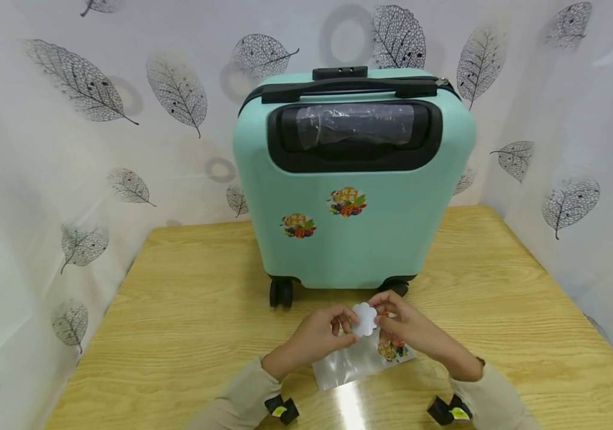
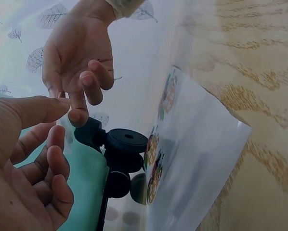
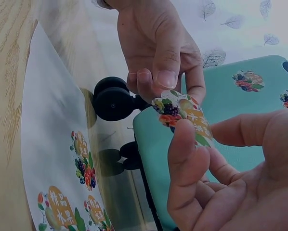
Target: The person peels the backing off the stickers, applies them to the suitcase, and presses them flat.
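A small scalloped fruit sticker [image 1: 364, 319] is held between both hands over the table; its pale back shows in the head view, its printed fruit face in the right wrist view. My left hand [image 1: 321, 334] pinches one edge between thumb and forefinger. The opposite edge is pinched by my right hand [image 1: 413, 328]. Beneath the hands lies a glossy white sticker sheet [image 1: 341, 365] with several printed fruit stickers on it. Behind them stands a mint-green suitcase [image 1: 360, 245], bearing two fruit stickers, one at centre [image 1: 347, 202] and one lower left [image 1: 298, 226].
The suitcase stands upright on black wheels [image 1: 282, 292] on a wooden table [image 1: 188, 310]. Its dark handle recess [image 1: 354, 155] is partly covered with clear film. A leaf-patterned curtain [image 1: 188, 161] surrounds the table's back and sides.
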Action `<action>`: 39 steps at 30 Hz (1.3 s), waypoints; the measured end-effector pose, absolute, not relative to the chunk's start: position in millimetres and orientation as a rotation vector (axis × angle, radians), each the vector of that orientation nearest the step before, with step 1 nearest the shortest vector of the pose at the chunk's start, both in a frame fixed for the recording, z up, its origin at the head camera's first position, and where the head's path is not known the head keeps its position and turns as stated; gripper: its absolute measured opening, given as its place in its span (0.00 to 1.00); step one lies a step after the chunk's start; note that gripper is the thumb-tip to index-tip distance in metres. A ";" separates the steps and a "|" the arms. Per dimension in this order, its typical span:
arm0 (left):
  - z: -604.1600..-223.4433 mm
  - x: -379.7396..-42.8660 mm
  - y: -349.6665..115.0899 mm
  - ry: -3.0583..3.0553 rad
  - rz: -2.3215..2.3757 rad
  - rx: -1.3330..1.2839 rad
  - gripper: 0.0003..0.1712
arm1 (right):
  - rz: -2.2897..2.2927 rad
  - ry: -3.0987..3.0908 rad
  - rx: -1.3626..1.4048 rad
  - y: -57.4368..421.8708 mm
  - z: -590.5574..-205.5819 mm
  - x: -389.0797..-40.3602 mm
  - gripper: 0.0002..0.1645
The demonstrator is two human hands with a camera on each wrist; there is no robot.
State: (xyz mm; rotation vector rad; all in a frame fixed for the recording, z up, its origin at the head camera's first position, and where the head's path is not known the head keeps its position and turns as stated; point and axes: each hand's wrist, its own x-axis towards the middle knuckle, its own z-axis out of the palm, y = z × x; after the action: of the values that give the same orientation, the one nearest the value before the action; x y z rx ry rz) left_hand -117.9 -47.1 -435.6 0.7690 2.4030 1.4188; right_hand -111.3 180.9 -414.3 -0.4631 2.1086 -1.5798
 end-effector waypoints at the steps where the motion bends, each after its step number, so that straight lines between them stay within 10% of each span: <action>1: -435.8 -117.9 -47.1 2.407 1.415 0.771 0.09 | -1.578 2.110 -0.463 180.9 -414.2 -111.3 0.23; 39: -433.6 -124.3 -54.2 2.380 1.596 0.602 0.10 | -1.605 2.043 -0.463 188.1 -420.4 -116.5 0.28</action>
State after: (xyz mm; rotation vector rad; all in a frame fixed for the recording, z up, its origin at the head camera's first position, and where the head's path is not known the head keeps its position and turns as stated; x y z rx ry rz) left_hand -124.3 -54.2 -433.6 0.6016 2.3802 1.5956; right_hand -116.5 188.1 -420.4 -0.4630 2.0432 -1.6046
